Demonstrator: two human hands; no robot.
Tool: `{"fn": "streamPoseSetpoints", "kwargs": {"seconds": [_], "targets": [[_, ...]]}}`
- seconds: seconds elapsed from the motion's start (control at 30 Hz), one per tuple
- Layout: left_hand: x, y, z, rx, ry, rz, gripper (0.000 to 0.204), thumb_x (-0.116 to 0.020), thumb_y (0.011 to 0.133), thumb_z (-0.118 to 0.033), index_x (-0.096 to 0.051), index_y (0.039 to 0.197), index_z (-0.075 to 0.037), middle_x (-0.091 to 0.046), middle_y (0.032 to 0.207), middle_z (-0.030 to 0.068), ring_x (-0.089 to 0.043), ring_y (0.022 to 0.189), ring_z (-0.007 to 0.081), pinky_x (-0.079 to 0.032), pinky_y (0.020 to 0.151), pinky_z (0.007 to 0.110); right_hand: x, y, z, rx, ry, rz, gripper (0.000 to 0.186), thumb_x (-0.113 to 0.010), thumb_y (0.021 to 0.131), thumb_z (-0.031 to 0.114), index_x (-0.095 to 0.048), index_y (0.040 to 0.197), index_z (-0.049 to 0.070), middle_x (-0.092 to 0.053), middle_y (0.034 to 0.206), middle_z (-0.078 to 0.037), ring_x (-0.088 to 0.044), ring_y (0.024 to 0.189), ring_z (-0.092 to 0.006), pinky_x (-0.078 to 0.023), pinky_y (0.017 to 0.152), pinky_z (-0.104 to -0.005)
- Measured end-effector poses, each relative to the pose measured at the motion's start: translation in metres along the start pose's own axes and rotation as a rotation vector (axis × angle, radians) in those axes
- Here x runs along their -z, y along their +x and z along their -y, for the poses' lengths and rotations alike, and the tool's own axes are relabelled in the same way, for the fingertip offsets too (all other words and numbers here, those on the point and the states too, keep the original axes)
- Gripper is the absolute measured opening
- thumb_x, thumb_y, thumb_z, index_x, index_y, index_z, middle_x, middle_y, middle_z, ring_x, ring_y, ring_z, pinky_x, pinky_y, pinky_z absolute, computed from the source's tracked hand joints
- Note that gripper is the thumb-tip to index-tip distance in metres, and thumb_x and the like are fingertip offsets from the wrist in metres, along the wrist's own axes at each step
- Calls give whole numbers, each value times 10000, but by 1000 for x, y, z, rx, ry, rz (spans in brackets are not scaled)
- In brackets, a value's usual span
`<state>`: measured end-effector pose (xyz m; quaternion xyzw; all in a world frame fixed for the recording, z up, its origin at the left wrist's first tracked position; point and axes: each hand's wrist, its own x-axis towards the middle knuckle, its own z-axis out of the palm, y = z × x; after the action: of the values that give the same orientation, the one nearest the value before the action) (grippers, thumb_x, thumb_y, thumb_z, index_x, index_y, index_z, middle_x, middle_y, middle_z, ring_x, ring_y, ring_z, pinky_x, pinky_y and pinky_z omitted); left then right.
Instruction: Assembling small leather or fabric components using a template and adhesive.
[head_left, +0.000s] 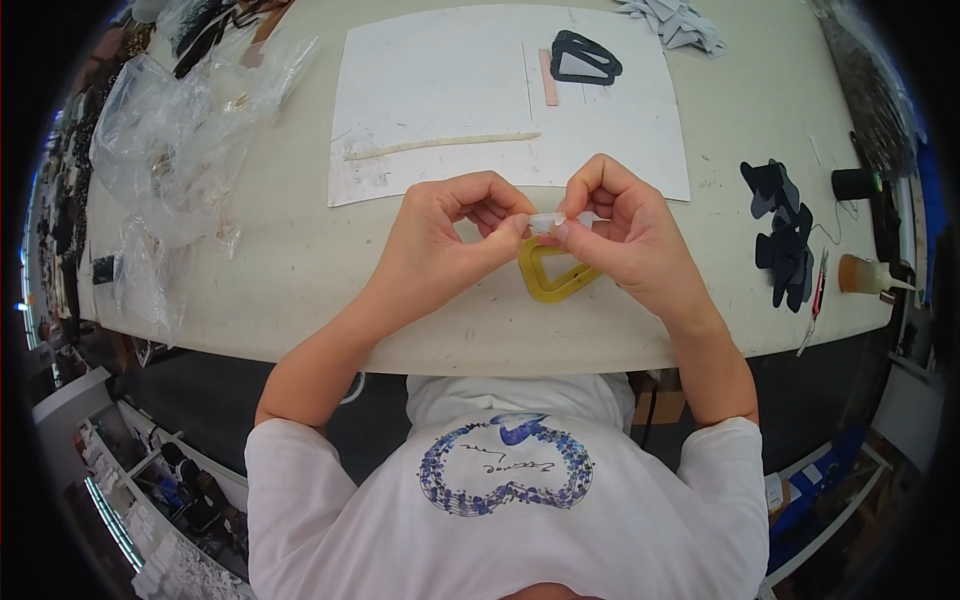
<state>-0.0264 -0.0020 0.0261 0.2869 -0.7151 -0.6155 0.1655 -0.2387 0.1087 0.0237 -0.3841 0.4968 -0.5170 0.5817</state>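
two bare hands, thumbs and fingertips close together, pinch one small, whitish, slightly translucent piece [543,223]: the left hand [455,235] is clamped on its left end, the right hand [635,235] farther along. it is held above the table [300,270], just beyond one flat yellow frame [549,292], a rounded triangle partly hidden by the right hand.

the table's near edge curves beneath the forearms. beyond the hands lies one smooth white sheet [430,90], carrying one long, thin, pale strip [440,146], one short pink strip [548,78] and overlapping dark rounded frames [580,43], their number unclear.

well apart to the left is crumpled, glossy clear plastic [165,150]. well apart to the right are two clusters of dark flat pieces [785,255], one dark spool [855,184], one slim red-handled tool [820,290] and one amber bottle [862,273] lying on its side. grey scraps [680,25] heap at the far edge.
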Motion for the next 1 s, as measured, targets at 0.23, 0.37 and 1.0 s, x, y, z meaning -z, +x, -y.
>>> {"fn": "streamPoseSetpoints", "kwargs": {"seconds": [0.23,0.37,1.0], "targets": [[8,6,3,204,-382,95,92,-753,994,-69,-766,1038,11,-778,973,54,-719,888,87,-589,809,250,-3,-3,0,39,-105,2,135,-696,1005,8,-580,1053,58,-560,1036,26,-527,868,-28,-480,731,-200],[6,2,4,137,-232,70,109,-746,1011,-84,-762,1058,13,-782,972,58,-732,898,92,-597,822,253,-2,-2,1,10,-112,2,129,-700,1008,16,-584,1046,56,-562,1039,27,-512,868,-27,-472,723,-197],[4,3,7,153,-308,64,112,-745,1022,-78,-750,1095,7,-769,1020,45,-741,959,104,-605,851,269,1,0,-3,40,-78,-23,144,-724,1003,40,-587,1044,55,-585,1026,24,-514,837,-23,-464,727,-207]]}}
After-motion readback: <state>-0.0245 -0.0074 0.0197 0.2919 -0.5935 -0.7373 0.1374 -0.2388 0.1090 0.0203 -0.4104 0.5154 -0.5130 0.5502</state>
